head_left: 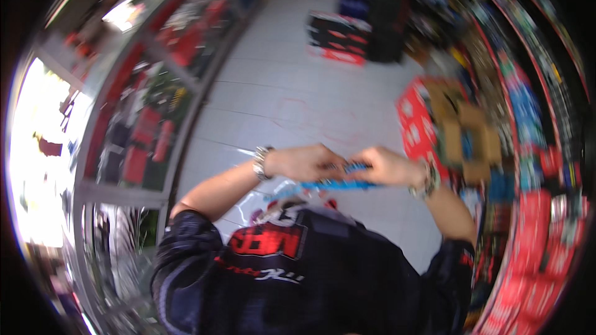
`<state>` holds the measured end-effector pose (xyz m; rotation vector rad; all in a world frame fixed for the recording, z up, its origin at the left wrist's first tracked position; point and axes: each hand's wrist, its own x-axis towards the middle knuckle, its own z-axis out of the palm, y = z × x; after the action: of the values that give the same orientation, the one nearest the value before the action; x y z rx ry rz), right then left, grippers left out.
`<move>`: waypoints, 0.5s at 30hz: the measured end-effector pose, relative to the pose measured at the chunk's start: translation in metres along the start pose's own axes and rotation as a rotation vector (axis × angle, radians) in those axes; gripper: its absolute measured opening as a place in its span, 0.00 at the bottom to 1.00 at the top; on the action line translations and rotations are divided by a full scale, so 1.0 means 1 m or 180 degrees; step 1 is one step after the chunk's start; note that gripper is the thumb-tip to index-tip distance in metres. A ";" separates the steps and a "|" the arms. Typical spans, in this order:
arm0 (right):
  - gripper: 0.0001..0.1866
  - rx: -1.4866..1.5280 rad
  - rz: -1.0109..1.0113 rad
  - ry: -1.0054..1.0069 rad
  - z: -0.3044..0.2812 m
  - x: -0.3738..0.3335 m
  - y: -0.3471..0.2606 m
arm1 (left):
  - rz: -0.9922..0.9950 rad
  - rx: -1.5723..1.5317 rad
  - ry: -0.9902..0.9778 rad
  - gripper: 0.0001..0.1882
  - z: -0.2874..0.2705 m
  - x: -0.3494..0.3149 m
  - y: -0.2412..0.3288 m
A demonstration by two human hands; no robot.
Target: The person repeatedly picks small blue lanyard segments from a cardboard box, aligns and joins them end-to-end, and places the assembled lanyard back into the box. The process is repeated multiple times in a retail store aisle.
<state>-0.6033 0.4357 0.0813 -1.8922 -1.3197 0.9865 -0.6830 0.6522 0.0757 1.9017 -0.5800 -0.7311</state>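
Note:
In front of my chest both hands meet over a long, thin blue thing (338, 184), perhaps a strip or a flat packet; motion blur hides its kind. My left hand (304, 162) has its fingers bent down on it, and a metal-link watch or bracelet (262, 162) circles that wrist. Closed on its upper edge, my right hand (388, 167) pinches a raised blue part. A band (427, 180) is on the right wrist. The blue thing reaches out to the left below my left hand.
Glass cabinets (133, 124) line the left side. On the right stand an open cardboard box (475, 139), red patterned boxes (419, 121) and packed shelves (528, 105). Farther off, a black-and-red stack of boxes (338, 37) sits on the pale tiled floor (267, 68).

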 end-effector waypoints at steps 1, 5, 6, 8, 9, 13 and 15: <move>0.19 0.0580 0.0241 -0.0120 -0.009 -0.019 0.010 | -0.0006 0.0012 -0.0176 0.15 -0.003 0.021 0.005; 0.13 0.1762 0.0608 0.0039 -0.032 -0.085 0.020 | -0.0014 -0.0312 -0.0717 0.15 -0.008 0.091 0.033; 0.13 0.1712 0.0751 0.0325 -0.036 -0.097 0.022 | 0.0000 -0.0250 -0.0816 0.14 -0.011 0.111 0.039; 0.14 0.1805 0.0517 0.0964 -0.042 -0.118 0.025 | 0.0353 -0.0383 -0.0871 0.15 -0.014 0.145 0.049; 0.14 0.1785 0.0634 0.1120 -0.044 -0.126 0.030 | 0.0420 -0.0493 -0.0890 0.16 -0.016 0.161 0.050; 0.13 0.1674 0.0807 0.1832 -0.056 -0.164 0.061 | 0.0865 -0.0443 -0.0977 0.16 -0.016 0.229 0.055; 0.12 0.1627 0.0972 0.2120 -0.069 -0.172 0.083 | 0.1003 -0.0608 -0.0927 0.17 -0.019 0.267 0.053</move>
<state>-0.5427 0.2418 0.0884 -1.7975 -0.3591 0.6488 -0.4854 0.4647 0.0669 1.4933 -0.9336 -0.8281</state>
